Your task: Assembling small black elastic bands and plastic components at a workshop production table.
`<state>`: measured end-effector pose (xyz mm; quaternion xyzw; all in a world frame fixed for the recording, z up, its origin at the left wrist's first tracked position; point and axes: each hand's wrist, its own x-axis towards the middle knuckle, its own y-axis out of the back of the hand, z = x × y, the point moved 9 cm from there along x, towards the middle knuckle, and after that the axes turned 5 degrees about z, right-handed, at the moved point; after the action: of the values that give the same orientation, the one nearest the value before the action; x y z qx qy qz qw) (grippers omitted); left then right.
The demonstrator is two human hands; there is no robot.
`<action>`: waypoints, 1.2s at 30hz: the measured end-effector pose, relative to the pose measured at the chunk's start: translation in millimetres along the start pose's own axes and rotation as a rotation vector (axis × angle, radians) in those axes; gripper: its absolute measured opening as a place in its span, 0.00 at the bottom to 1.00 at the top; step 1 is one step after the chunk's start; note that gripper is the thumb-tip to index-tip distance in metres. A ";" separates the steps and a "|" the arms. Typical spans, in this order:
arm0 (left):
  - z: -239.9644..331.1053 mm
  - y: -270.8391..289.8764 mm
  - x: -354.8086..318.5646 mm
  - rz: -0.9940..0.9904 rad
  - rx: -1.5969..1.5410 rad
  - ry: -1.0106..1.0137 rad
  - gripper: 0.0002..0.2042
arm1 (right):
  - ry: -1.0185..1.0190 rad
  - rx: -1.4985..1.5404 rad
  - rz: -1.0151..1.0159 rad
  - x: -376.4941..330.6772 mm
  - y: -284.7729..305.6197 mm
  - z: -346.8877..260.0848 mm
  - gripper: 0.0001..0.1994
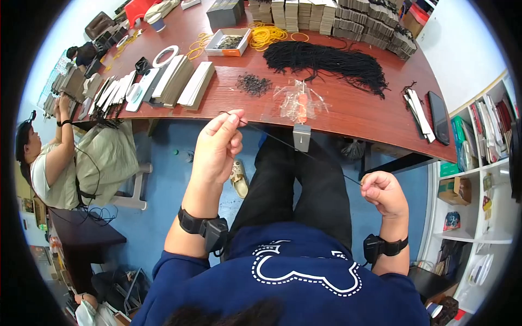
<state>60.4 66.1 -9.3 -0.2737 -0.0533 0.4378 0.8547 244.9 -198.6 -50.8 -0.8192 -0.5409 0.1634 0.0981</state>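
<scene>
A thin black cord (pixel 296 148) is stretched taut between my two hands above my lap. My left hand (pixel 217 146) pinches one end near the front edge of the red-brown table (pixel 359 117). My right hand (pixel 383 193) pinches the other end lower down, to the right of my knees. A grey tag (pixel 302 137) hangs at the table edge behind the cord. On the table lie a big heap of black cords (pixel 326 62), a small pile of black clips (pixel 253 84) and clear plastic bags (pixel 298 102).
Rows of card stacks (pixel 348 19), yellow rubber bands (pixel 266 35), an orange-rimmed box (pixel 229 42) and fanned card piles (pixel 179 81) cover the table. A black phone (pixel 438 117) lies at right. Another person (pixel 49 163) sits at left. Shelves (pixel 478 179) stand at right.
</scene>
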 end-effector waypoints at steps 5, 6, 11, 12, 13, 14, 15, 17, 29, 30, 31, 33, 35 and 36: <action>1.8 12.5 -2.0 0.047 0.076 -0.119 0.08 | 0.023 0.210 0.083 2.3 6.9 -2.5 0.06; 0.2 14.1 -3.4 0.057 0.065 -0.111 0.08 | 0.019 0.200 0.090 0.0 6.7 -2.5 0.05; 7.4 20.7 -5.6 0.072 -0.028 -0.135 0.08 | 0.002 0.096 0.134 -0.6 10.8 -0.1 0.05; 10.5 22.6 -5.3 0.082 0.000 -0.162 0.08 | -0.023 0.082 0.142 -0.4 12.0 2.8 0.06; 12.3 24.3 -5.0 0.092 0.030 -0.188 0.08 | -0.026 0.084 0.161 0.8 12.5 3.3 0.06; 13.8 25.2 -4.3 0.086 0.039 -0.219 0.08 | -0.044 0.028 0.162 4.8 9.0 4.9 0.06; 16.3 25.3 -6.9 0.098 0.153 -0.269 0.06 | -0.067 -0.027 0.163 8.2 4.5 7.0 0.07; 11.2 9.2 -15.1 0.059 0.504 -0.288 0.05 | -0.090 -0.151 0.112 19.0 -10.3 6.2 0.07; -42.6 -83.3 -54.8 -0.425 0.921 -0.575 0.08 | -0.083 -0.112 -0.012 60.3 -88.3 5.6 0.10; -43.0 -83.9 -54.9 -0.430 0.923 -0.571 0.08 | -0.083 -0.108 -0.008 60.8 -86.5 8.5 0.10; -44.4 -84.9 -55.1 -0.446 0.931 -0.560 0.08 | -0.042 -0.127 -0.016 62.1 -85.2 10.0 0.10; -47.0 -85.1 -54.6 -0.465 0.941 -0.547 0.07 | 0.001 -0.142 -0.022 62.9 -84.6 8.5 0.10; -51.5 -84.5 -55.5 -0.503 0.949 -0.531 0.05 | -0.082 -0.150 -0.011 62.2 -84.3 12.5 0.10; -50.7 -85.2 -55.3 -0.506 0.952 -0.531 0.05 | -0.080 -0.146 -0.010 62.9 -84.3 12.3 0.10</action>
<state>104.7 -38.0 -0.1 0.2790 -0.1266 0.2501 0.9185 191.1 -107.7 -43.9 -0.8144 -0.5589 0.1554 0.0173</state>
